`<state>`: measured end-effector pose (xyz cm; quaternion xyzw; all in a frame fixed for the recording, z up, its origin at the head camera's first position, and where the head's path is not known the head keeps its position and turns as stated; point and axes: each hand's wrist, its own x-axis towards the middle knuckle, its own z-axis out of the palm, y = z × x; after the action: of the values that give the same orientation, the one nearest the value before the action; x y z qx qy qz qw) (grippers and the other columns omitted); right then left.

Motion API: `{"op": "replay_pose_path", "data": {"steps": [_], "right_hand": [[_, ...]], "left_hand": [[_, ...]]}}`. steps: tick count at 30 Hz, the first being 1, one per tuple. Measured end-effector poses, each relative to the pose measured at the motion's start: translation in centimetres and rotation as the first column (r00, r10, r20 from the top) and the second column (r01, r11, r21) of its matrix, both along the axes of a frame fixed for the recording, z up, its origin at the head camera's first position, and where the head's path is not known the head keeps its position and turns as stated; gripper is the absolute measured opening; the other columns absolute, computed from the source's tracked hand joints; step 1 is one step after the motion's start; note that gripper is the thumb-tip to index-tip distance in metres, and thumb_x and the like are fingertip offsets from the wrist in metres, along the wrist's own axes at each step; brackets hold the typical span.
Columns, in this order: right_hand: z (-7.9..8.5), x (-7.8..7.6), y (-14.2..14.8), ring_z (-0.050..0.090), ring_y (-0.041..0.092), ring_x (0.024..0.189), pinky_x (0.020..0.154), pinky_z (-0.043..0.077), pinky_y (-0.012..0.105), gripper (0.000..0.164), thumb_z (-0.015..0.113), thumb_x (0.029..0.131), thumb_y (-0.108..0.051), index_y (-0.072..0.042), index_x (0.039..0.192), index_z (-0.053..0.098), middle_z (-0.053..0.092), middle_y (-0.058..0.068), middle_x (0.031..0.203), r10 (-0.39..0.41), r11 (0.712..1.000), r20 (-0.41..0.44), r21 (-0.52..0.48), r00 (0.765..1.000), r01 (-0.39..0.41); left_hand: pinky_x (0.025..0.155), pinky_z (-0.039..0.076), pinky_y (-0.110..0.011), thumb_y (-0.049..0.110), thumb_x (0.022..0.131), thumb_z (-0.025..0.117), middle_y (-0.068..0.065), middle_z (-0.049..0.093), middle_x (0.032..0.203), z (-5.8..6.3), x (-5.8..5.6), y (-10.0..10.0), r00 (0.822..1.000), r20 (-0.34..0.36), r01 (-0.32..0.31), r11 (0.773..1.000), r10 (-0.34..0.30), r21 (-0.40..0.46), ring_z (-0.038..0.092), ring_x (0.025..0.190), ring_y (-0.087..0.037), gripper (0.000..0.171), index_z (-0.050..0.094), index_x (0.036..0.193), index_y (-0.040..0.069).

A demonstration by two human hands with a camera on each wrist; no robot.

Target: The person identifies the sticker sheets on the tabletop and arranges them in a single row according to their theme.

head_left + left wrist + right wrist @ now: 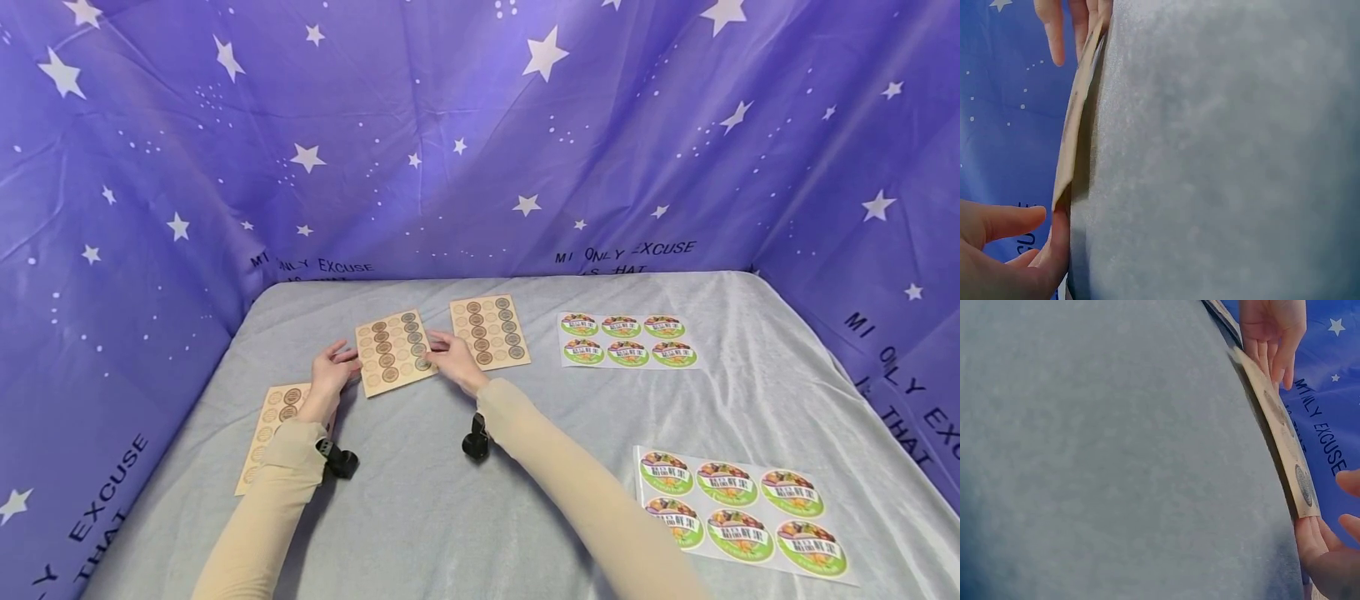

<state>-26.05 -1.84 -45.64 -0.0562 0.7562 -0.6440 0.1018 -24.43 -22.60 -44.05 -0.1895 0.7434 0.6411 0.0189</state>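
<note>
A tan sheet of round brown stickers (pixel 385 346) lies at the centre-left between both hands. My left hand (pixel 330 377) is at its left edge, fingertips under the edge and thumb held apart, as the left wrist view shows. At the opposite edge is my right hand (pixel 456 360); in the right wrist view its fingers (pixel 1311 537) reach the sheet's end and the thumb stands off. Seen edge-on in the left wrist view, the sheet (pixel 1072 137) is slightly tilted over the grey cloth.
A second tan sticker sheet (pixel 491 332) lies just right of the right hand; a third (pixel 258 450) is partly hidden under the left forearm. Two white sheets with fruit labels lie on the right, one far (pixel 628 340), one near (pixel 742 512). A purple star curtain (pixel 420 125) surrounds the table.
</note>
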Motion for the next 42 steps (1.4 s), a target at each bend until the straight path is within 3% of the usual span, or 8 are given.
{"op": "replay_pose_path", "data": {"steps": [4,9,13,19,23,28,36,42], "right_hand": [[-2.5,-1.6,0.1,0.058,0.014,0.085,0.071,0.05,0.021,0.047,0.064,0.076,-0.002,-0.008,0.122,0.053,0.062,0.008,0.098,-0.012,1.0,-0.041,-0.011,0.999,0.011],[-1.7,-1.0,0.1,0.058,0.016,0.086,0.073,0.05,0.023,0.044,0.059,0.078,0.004,-0.004,0.121,0.053,0.062,0.01,0.095,-0.066,0.996,0.001,0.052,0.998,0.066],[-2.0,-1.1,0.3,0.059,0.014,0.081,0.071,0.049,0.021,0.043,0.061,0.076,0.003,-0.005,0.118,0.056,0.063,0.008,0.088,-0.063,0.998,-0.004,0.02,0.998,0.063],[3.4,2.1,0.6,0.057,0.027,0.088,0.077,0.05,0.029,0.046,0.05,0.077,0.012,0.006,0.122,0.048,0.059,0.024,0.1,-0.04,0.999,0.104,-0.006,0.994,0.04],[3.4,2.2,0.9,0.057,0.021,0.079,0.072,0.051,0.024,0.048,0.049,0.076,0.012,0.004,0.123,0.049,0.059,0.022,0.098,-0.014,0.999,0.134,-0.041,0.991,0.019],[2.2,1.6,0.9,0.057,0.012,0.072,0.069,0.052,0.023,0.048,0.053,0.074,0.012,0.001,0.121,0.051,0.061,0.017,0.093,0.0,0.997,0.158,-0.078,0.987,0.012],[2.8,2.8,1.3,0.058,0.012,0.067,0.069,0.053,0.026,0.049,0.054,0.073,0.012,0.0,0.121,0.052,0.062,0.015,0.088,0.014,0.989,0.207,-0.15,0.978,0.018],[3.2,3.9,1.4,0.059,0.012,0.067,0.072,0.053,0.027,0.049,0.053,0.072,0.013,0.002,0.12,0.051,0.062,0.012,0.084,0.028,0.977,0.232,-0.213,0.972,0.023]], "left_hand": [[0.065,0.05,-0.017,-0.008,0.083,0.05,-0.024,0.044,0.127,-0.2,0.0,0.1,1.0,-0.009,-0.014,1.0,0.014,0.028,0.056,0.064,0.001,0.058,0.028,0.136,-0.001],[0.064,0.053,-0.022,-0.012,0.077,0.057,-0.021,0.056,0.113,-2.8,-1.1,-1.2,0.996,-0.083,-0.006,0.986,0.02,0.166,0.06,0.069,-0.009,0.057,0.04,0.13,0.0],[0.063,0.053,-0.022,-0.014,0.075,0.057,-0.013,0.062,0.102,-3.1,-1.0,-1.5,0.995,-0.098,-0.009,0.974,0.032,0.225,0.061,0.07,-0.01,0.058,0.042,0.129,0.001],[0.063,0.052,-0.018,-0.015,0.079,0.05,-0.009,0.058,0.104,0.6,1.1,-0.1,0.999,-0.015,-0.029,0.974,0.034,0.224,0.059,0.066,-0.003,0.058,0.034,0.133,-0.003],[0.063,0.051,-0.017,-0.014,0.081,0.047,-0.009,0.055,0.108,1.4,1.7,0.1,1.0,0.026,-0.022,0.971,0.017,0.237,0.057,0.065,-0.002,0.057,0.033,0.135,0.0],[0.063,0.051,-0.017,-0.014,0.081,0.048,0.007,0.058,0.084,1.4,2.3,-0.2,1.0,0.017,-0.014,0.96,0.009,0.279,0.058,0.065,-0.002,0.057,0.035,0.134,0.0],[0.069,0.05,-0.016,-0.01,0.083,0.05,-0.004,0.054,0.107,1.9,3.4,-0.4,0.999,0.021,0.019,0.971,-0.025,0.238,0.057,0.073,0.001,0.055,0.034,0.134,0.001],[0.07,0.051,-0.016,-0.009,0.081,0.052,0.005,0.056,0.092,1.8,4.3,-0.6,0.999,-0.011,0.038,0.977,-0.036,0.209,0.057,0.077,-0.001,0.055,0.036,0.133,0.0]]}}
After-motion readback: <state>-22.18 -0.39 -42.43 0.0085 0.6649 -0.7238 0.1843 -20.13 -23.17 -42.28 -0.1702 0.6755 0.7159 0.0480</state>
